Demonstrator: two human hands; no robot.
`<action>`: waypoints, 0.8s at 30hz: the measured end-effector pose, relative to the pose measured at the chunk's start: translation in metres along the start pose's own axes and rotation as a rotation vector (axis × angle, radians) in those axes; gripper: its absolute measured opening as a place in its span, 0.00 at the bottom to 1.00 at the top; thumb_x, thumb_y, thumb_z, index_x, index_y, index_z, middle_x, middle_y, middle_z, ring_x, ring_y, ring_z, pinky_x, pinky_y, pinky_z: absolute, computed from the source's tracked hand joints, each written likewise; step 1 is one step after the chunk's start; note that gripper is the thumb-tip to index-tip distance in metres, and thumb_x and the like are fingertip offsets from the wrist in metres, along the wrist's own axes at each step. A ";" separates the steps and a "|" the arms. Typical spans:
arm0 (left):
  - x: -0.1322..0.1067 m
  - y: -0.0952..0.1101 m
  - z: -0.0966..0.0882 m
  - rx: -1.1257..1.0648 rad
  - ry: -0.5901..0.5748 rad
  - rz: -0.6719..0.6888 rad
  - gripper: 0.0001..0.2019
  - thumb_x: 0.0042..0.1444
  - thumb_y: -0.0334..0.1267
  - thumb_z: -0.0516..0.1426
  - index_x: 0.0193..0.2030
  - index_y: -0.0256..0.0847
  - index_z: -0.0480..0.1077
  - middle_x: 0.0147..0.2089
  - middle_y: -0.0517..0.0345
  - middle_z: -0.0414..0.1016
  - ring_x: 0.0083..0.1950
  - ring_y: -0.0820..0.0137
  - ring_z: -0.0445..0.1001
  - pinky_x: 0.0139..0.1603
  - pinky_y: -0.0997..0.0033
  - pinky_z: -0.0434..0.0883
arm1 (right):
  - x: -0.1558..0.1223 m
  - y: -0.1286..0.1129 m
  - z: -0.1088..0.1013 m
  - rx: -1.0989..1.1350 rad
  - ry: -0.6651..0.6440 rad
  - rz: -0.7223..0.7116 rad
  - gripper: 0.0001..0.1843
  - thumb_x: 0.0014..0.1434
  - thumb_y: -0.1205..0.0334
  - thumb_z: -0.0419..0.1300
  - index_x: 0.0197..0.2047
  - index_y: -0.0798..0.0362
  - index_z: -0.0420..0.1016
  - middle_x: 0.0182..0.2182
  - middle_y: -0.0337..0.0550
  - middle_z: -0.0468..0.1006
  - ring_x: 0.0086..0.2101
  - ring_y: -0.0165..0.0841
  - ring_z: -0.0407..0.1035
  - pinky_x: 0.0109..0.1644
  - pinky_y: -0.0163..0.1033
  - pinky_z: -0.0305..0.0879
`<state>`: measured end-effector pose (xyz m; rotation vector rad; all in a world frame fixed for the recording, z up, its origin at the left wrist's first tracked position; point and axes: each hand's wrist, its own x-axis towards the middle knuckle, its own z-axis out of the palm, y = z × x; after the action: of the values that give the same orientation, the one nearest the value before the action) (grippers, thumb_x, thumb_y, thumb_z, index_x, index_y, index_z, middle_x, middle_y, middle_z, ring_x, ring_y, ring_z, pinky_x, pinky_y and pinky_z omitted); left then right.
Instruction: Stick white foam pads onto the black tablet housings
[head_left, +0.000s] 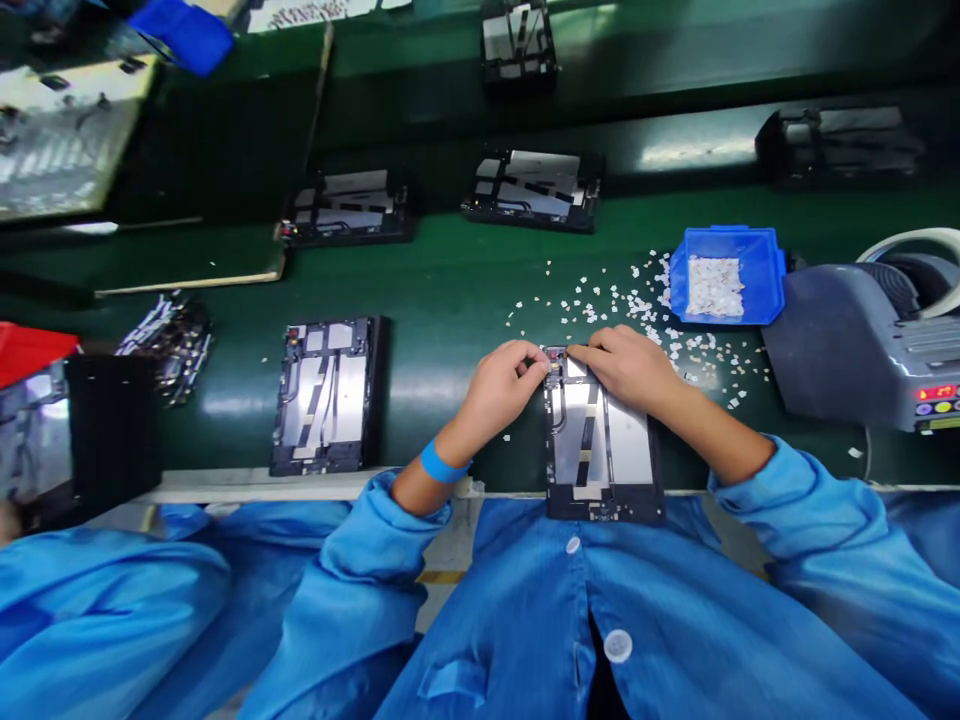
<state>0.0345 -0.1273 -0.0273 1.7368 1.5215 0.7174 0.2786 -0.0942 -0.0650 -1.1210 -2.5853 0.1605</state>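
An opened tablet chassis (pixel 600 450) lies lengthwise in front of me on the green belt, its near end over the table edge. My left hand (pixel 501 385) has its fingers curled and pinched at the chassis's far left corner. My right hand (pixel 626 365) rests on the far end too, fingertips pressed together on a tiny part by the corner; what they pinch is too small to name. A blue wrist strap (pixel 442 465) circles my left wrist.
A second chassis (pixel 326 395) lies to the left, more (pixel 532 188) sit farther back on the belt (pixel 450 290). A blue bin (pixel 726 275) of white bits stands right, with scraps (pixel 622 300) scattered beside it. A grey tape dispenser (pixel 862 340) occupies the far right. A co-worker's blue sleeve (pixel 97 610) is lower left.
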 end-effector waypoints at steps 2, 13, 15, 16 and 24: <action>0.005 0.001 0.003 0.107 -0.010 0.107 0.05 0.66 0.34 0.58 0.39 0.42 0.74 0.41 0.57 0.80 0.44 0.66 0.75 0.48 0.64 0.69 | 0.004 0.005 0.002 -0.068 -0.024 -0.076 0.20 0.75 0.65 0.52 0.62 0.45 0.80 0.43 0.47 0.77 0.38 0.37 0.59 0.39 0.42 0.51; 0.000 0.000 0.011 0.441 -0.131 0.269 0.07 0.69 0.32 0.54 0.40 0.42 0.72 0.57 0.52 0.82 0.55 0.55 0.74 0.56 0.52 0.66 | 0.006 0.004 -0.004 -0.150 -0.099 -0.145 0.19 0.75 0.64 0.52 0.63 0.48 0.78 0.42 0.50 0.73 0.38 0.38 0.56 0.38 0.44 0.49; 0.004 0.002 0.009 0.342 -0.114 0.248 0.06 0.68 0.32 0.55 0.39 0.43 0.71 0.54 0.54 0.83 0.53 0.59 0.75 0.58 0.55 0.66 | 0.008 0.004 -0.005 -0.133 -0.109 -0.138 0.19 0.75 0.64 0.51 0.62 0.49 0.78 0.42 0.50 0.73 0.38 0.38 0.55 0.38 0.44 0.48; 0.006 0.003 0.008 0.288 -0.090 0.229 0.06 0.68 0.32 0.55 0.39 0.43 0.71 0.52 0.55 0.83 0.52 0.61 0.76 0.58 0.56 0.67 | 0.008 0.005 -0.005 -0.128 -0.114 -0.134 0.19 0.75 0.64 0.51 0.61 0.49 0.78 0.42 0.51 0.73 0.38 0.38 0.55 0.38 0.44 0.48; 0.034 -0.006 0.015 0.108 -0.099 0.031 0.05 0.63 0.33 0.61 0.34 0.41 0.75 0.38 0.55 0.78 0.46 0.63 0.73 0.51 0.61 0.70 | 0.010 0.015 -0.003 -0.068 -0.164 -0.126 0.22 0.73 0.67 0.53 0.64 0.43 0.77 0.45 0.51 0.72 0.41 0.40 0.54 0.37 0.42 0.44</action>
<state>0.0476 -0.0954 -0.0424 1.8509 1.4927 0.5645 0.2837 -0.0765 -0.0636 -1.0021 -2.8167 0.1424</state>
